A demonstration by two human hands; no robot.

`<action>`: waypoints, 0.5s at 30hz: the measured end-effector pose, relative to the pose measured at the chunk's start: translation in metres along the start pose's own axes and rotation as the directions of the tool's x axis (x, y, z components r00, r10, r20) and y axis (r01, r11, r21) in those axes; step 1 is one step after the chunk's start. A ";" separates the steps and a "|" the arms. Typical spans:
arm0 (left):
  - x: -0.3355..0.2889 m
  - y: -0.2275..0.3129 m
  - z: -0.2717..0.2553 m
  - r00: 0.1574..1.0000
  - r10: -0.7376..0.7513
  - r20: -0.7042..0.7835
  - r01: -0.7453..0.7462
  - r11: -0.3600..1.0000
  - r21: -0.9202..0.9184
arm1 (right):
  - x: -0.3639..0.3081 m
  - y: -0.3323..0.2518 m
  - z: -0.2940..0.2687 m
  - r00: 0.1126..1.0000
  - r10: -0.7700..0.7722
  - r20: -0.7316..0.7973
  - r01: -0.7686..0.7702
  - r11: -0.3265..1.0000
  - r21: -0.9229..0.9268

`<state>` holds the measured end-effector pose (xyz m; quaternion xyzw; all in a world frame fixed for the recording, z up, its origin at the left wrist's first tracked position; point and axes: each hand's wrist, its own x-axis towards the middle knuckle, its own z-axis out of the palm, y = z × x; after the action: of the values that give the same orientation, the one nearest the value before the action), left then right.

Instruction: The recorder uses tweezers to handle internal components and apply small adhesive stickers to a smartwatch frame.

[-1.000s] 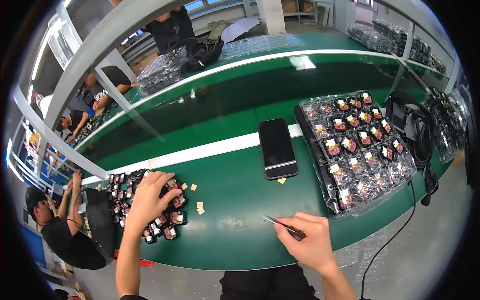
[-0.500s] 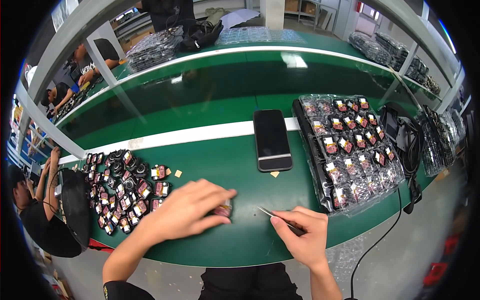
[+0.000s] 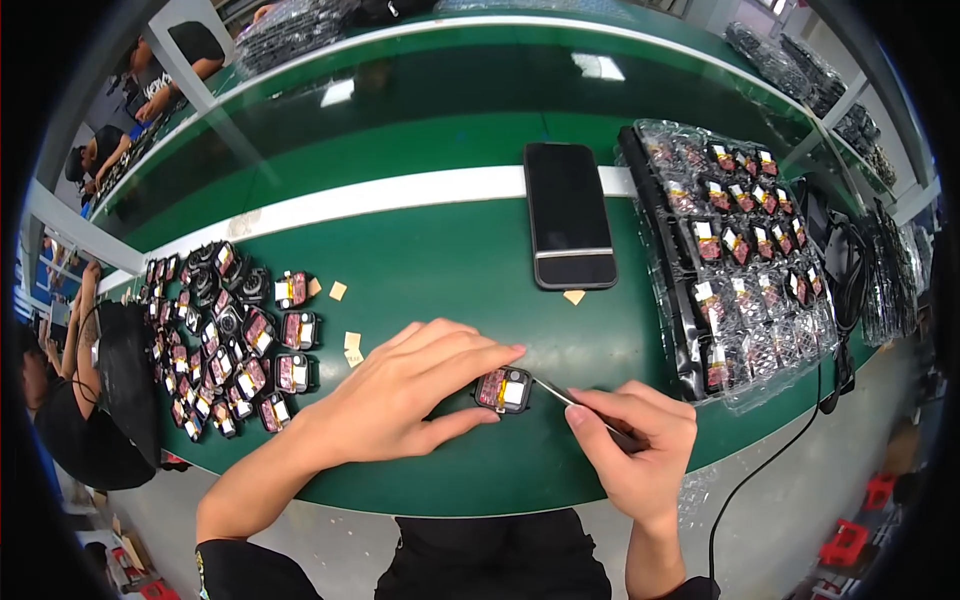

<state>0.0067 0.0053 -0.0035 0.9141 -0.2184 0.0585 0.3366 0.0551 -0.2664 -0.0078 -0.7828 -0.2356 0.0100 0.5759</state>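
Note:
Thumb and forefinger of my left hand [image 3: 410,395] are closed around the left side of a small square device [image 3: 503,390], which lies on the green bench. It has a black case, a reddish inside, a yellow strip and a white patch with a grey disc. My right hand [image 3: 640,435] grips a pair of metal tweezers [image 3: 590,405]. Their tip is at the upper right edge of the device; whether it touches cannot be made out. Left of my left hand many similar devices [image 3: 225,345] lie in a loose heap.
A black phone [image 3: 568,215] rests beyond my hands. To the right a clear plastic blister tray [image 3: 785,385] holds rows of similar devices, with black cables [image 3: 845,300] beside it. Small tan paper squares [image 3: 352,340] are scattered about. Another person [image 3: 95,400] sits at far left.
My left hand has moved right with the device, which now shows more fully. The tweezers in my right hand have come up to it. The whole view has shifted downward.

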 end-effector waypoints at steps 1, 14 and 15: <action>0.001 0.002 -0.001 1.000 0.006 -0.017 -0.006 1.000 -0.013 | 0.000 0.000 0.000 1.000 -0.009 -0.003 0.009 1.000 -0.003; -0.005 0.002 -0.008 0.998 -0.005 0.064 0.001 0.997 0.071 | 0.002 0.003 -0.001 0.999 -0.051 0.007 0.051 0.998 -0.036; -0.006 0.001 -0.006 0.998 -0.026 0.051 0.023 0.999 0.049 | 0.002 0.002 -0.001 0.998 -0.057 0.010 0.057 0.998 -0.036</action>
<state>0.0010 0.0100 0.0001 0.9257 -0.2144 0.0362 0.3095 0.0577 -0.2675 -0.0089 -0.7861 -0.2605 -0.0070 0.5605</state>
